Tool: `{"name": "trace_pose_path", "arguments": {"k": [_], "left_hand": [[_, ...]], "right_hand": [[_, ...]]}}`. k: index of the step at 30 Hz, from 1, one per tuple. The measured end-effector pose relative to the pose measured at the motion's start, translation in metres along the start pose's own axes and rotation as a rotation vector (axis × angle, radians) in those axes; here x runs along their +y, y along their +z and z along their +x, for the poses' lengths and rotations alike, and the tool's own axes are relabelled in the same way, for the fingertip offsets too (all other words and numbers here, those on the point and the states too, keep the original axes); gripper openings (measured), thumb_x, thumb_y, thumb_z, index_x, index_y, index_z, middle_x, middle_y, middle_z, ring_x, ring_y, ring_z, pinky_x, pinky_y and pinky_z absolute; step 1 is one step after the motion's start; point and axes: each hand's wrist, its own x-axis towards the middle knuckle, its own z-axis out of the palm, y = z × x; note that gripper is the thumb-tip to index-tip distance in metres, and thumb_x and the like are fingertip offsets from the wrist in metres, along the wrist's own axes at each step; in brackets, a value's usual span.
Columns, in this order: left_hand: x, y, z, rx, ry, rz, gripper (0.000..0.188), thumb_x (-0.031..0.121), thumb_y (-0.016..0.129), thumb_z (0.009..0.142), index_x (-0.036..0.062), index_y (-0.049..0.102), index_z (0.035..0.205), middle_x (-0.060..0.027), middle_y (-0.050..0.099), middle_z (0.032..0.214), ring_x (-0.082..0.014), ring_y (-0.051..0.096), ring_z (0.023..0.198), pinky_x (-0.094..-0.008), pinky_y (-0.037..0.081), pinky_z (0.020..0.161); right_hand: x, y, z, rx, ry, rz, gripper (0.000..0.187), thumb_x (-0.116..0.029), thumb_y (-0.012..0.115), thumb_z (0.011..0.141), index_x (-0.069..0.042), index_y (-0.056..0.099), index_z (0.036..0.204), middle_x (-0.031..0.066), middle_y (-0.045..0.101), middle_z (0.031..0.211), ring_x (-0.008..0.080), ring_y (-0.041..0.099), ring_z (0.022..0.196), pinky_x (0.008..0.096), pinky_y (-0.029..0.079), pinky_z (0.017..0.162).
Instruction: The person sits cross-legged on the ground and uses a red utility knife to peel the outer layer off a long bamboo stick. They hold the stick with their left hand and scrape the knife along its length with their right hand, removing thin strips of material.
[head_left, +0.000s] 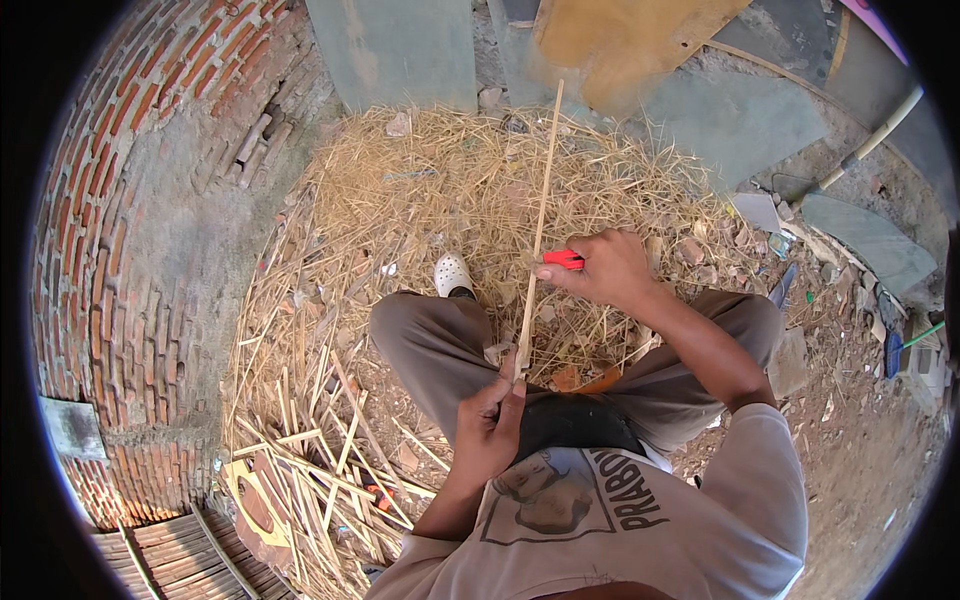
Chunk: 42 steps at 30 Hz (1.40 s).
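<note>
A long, thin bamboo strip [546, 180] stretches away from my lap toward the far wall. My left hand [487, 425] is closed round its near end, with the thumb pressed along it. Farther up the strip, my right hand [605, 268] grips a red cutter knife [564, 260]. The knife sits against the strip's right side, and its blade is too small or hidden to make out. My right thumb lies by the strip near the knife.
Pale shavings [400, 170] cover the ground ahead. A pile of split bamboo strips [320, 480] lies at my near left, beside a brick wall [110, 290]. Grey sheets [395, 50] and a tan board [620, 45] lean at the far side. Rubble [690, 250] and a pipe [870, 145] are at right.
</note>
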Motion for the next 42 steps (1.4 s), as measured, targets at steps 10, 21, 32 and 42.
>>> {"name": "trace_pose_path", "arguments": {"k": [10, 21, 32, 42], "left_hand": [[0.008, 0.005, -0.027, -0.146, -0.024, -0.006, 0.041, 0.004, 0.047, 0.099, 0.0011, 0.045, 0.14, 0.0089, 0.039, 0.067, 0.0, 0.033, 0.061, -0.0159, 0.027, 0.055], [0.0, 0.0, -0.053, -0.314, -0.073, -0.156, 0.039, 0.004, 0.046, 0.1, 0.0034, 0.048, 0.139, 0.0085, 0.04, 0.062, 0.0009, 0.034, 0.056, -0.016, 0.026, 0.052], [-0.009, -0.005, 0.006, -0.065, -0.189, -0.602, 0.039, 0.013, 0.044, 0.102, 0.0026, 0.045, 0.14, 0.0006, 0.041, 0.051, -0.0055, 0.035, 0.04, -0.0204, 0.03, 0.041], [-0.014, 0.002, 0.007, -0.054, -0.027, -0.36, 0.037, 0.011, 0.044, 0.103, 0.0028, 0.047, 0.139, 0.0014, 0.042, 0.054, -0.0046, 0.035, 0.043, -0.0202, 0.029, 0.042]], "right_hand": [[0.083, -0.019, 0.046, 0.024, 0.435, -0.094, 0.078, -0.08, 0.046, 0.079, -0.007, 0.072, 0.073, 0.0162, 0.062, 0.06, 0.034, 0.066, 0.063, 0.0439, 0.051, 0.059], [0.212, -0.018, 0.064, 0.304, 0.945, -0.011, 0.085, -0.082, 0.04, 0.079, -0.003, 0.071, 0.08, 0.0227, 0.067, 0.073, 0.0381, 0.067, 0.077, 0.0452, 0.052, 0.072], [-0.007, -0.01, -0.016, -0.105, -0.007, 0.128, 0.069, -0.074, 0.059, 0.075, -0.007, 0.063, 0.06, 0.0105, 0.057, 0.05, 0.0299, 0.061, 0.05, 0.039, 0.047, 0.049], [-0.015, -0.01, -0.021, -0.076, -0.086, 0.082, 0.062, -0.07, 0.066, 0.071, -0.009, 0.063, 0.06, 0.0085, 0.052, 0.046, 0.0288, 0.056, 0.043, 0.0384, 0.044, 0.045]]}}
